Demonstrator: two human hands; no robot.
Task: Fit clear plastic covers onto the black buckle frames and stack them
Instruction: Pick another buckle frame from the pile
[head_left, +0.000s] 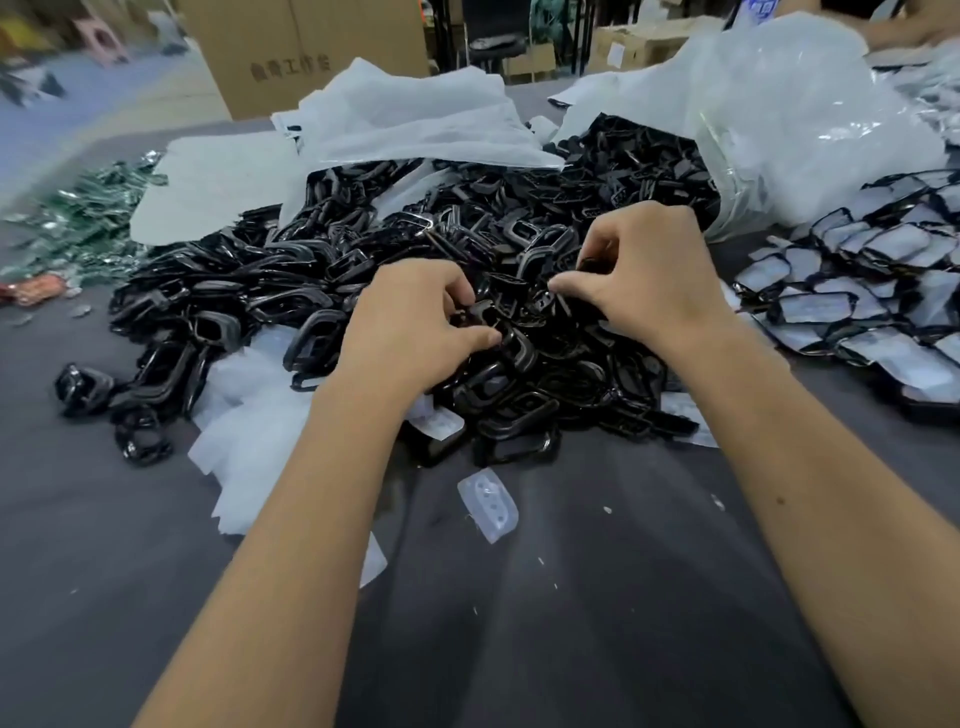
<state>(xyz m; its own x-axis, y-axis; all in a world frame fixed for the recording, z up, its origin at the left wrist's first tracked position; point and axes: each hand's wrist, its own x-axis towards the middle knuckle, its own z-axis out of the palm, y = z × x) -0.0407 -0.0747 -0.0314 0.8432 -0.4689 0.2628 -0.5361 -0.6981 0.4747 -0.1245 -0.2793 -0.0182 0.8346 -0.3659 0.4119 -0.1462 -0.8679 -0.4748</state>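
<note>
A big heap of black buckle frames (291, 291) covers the middle of the grey table (571, 597). My left hand (415, 327) sits on the heap's near side, fingers and thumb curled round a black frame (493, 325). My right hand (644, 280) is just to its right, thumb and fingers pinching a small black piece (558, 301) in the pile. A single clear plastic cover (488, 504) lies on the table in front of the heap. Finished frames with clear covers (883, 291) are piled at the right.
Clear covers and white plastic sheets (249, 441) lie at the heap's left front. White bags (415, 119) and a large clear bag (789, 119) stand behind the heap. A green glittery pile (78, 228) is at far left, a cardboard box (301, 52) behind.
</note>
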